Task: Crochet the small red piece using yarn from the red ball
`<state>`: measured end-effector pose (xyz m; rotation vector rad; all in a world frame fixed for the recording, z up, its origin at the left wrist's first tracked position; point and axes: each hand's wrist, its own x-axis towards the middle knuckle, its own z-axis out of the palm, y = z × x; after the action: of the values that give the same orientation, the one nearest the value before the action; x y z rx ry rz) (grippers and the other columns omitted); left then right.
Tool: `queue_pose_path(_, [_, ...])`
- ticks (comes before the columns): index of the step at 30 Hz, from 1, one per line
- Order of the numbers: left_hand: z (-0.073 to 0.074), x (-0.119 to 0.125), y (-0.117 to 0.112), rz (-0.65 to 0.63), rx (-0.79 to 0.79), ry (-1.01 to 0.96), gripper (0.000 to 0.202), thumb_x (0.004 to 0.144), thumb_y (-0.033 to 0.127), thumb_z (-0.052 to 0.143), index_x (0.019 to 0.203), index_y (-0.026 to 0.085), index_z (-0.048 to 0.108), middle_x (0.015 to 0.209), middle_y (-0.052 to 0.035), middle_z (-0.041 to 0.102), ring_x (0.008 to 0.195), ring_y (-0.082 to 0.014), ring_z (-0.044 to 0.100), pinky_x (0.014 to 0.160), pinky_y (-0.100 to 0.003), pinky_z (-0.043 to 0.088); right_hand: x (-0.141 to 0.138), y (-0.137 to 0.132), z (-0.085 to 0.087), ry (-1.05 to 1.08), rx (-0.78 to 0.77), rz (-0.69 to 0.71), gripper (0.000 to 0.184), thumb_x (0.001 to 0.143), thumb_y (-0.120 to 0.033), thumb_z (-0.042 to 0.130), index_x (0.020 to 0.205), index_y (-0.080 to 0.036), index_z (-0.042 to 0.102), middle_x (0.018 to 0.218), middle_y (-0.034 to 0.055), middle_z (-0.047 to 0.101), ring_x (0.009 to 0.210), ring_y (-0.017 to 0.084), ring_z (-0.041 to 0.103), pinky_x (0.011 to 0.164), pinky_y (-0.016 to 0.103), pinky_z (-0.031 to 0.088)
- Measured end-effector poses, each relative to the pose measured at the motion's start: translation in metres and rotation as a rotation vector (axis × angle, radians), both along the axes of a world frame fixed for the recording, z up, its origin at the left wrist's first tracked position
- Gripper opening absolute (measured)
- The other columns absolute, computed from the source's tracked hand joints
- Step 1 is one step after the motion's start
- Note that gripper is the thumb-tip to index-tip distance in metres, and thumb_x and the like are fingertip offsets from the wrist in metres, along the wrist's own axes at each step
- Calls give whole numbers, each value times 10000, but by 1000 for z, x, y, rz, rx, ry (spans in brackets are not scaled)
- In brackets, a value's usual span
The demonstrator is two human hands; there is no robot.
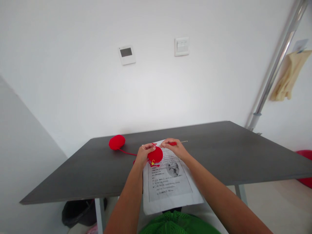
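Note:
My left hand (143,153) pinches the edge of a round red crochet piece (156,155). A yellow stitch marker (152,162) hangs at its lower edge beside a short red yarn tail. In my right hand (175,148) is a crochet hook (173,143) with a red grip; a thin metal end points to the right. Its working tip, near the top of the piece, is too small to make out. From a red ball of yarn (117,142) at the left, a strand runs across to my left hand. Below both hands lies a printed sheet (168,191) with text and a picture.
The dark grey table (209,139) stands against a white wall bearing a thermostat (127,55) and a light switch (182,46). A metal pipe (275,68) and beige gloves (290,76) are at the right. A black bin (79,213) sits below left.

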<state>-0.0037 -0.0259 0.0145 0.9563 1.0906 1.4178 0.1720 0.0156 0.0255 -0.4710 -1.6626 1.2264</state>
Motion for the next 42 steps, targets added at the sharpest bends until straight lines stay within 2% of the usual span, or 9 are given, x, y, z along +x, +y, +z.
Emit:
queue_pose_path(7, [5,4,-5,-56,-13,-36,320,485,203,783,782,116,700,673,-59,684,587,-138,593,586,-244,434,-3,-3,-2,-55,144,-41,190,770,-354,624,772,-176,693,769,42,669,757,170,611,732,296,474])
queue_pose_path(13, [4,4,-4,-65,-16,-39,276,473,189,783,722,119,690,654,-50,680,572,-139,595,584,-246,435,-6,-4,-6,-86,234,-73,187,789,-335,605,850,-187,702,827,60,683,826,192,622,792,329,473])
queue_pose_path(21, [0,2,0,-22,11,4,276,548,270,754,770,113,704,677,-69,693,583,-144,600,577,-238,438,-5,-7,-1,-106,191,-85,195,813,-325,573,866,-189,701,803,42,682,807,182,616,761,307,476])
queue_pose_path(26, [-3,0,4,95,59,89,259,572,309,738,743,117,702,645,-57,685,555,-136,583,547,-227,423,-5,-7,2,-96,147,-96,189,803,-331,583,834,-182,695,789,36,667,777,172,601,738,297,467])
queue_pose_path(30, [-1,1,3,109,61,73,325,553,301,752,824,132,696,695,-51,690,586,-142,594,571,-234,437,-6,-6,1,-79,143,-98,178,801,-321,581,811,-181,689,751,27,653,748,163,592,715,286,463])
queue_pose_path(36, [1,3,0,25,68,27,490,521,252,777,981,136,651,777,-56,690,647,-154,613,617,-251,460,-6,-7,1,-89,146,-89,185,806,-327,580,835,-182,691,797,40,666,783,174,600,731,296,458])
queue_pose_path(42, [1,2,1,-26,74,21,571,519,222,774,1062,139,615,786,-52,685,615,-142,607,589,-241,448,-7,-10,2,-118,197,-44,200,830,-325,556,876,-187,693,833,47,675,831,181,612,776,309,461])
